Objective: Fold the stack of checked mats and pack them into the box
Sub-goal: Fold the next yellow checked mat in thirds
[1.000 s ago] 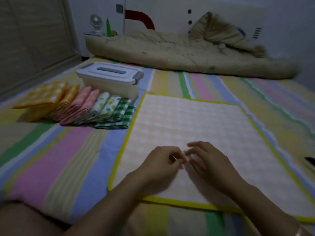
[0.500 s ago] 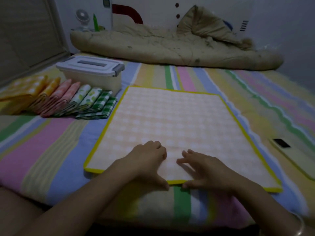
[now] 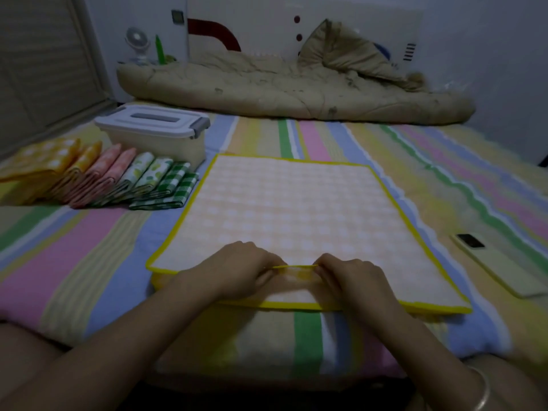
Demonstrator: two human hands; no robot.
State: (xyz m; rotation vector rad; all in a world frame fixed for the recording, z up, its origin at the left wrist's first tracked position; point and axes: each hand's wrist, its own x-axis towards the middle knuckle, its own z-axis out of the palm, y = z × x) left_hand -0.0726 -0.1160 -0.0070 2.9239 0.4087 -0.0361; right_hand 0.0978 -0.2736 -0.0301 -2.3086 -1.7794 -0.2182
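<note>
A pale orange checked mat point(image 3: 296, 209) with a yellow border lies flat on the striped bed, on top of at least one more like it. My left hand point(image 3: 237, 271) and my right hand point(image 3: 353, 277) pinch the top mat's near edge and hold it lifted a little above the layer below. A row of folded mats point(image 3: 112, 179) in yellow, pink, leaf print and green check leans to the left. Behind them stands the white plastic box point(image 3: 154, 134) with its grey-latched lid shut.
A rolled beige quilt point(image 3: 281, 90) lies across the far end of the bed. A phone point(image 3: 501, 265) rests on the striped sheet point(image 3: 74, 256) to the right of the mat. A small fan point(image 3: 138, 44) stands at the back left by the wall.
Both hands slid from the mat's middle to its near edge and pinched it up. The view shifted towards the bed's near edge.
</note>
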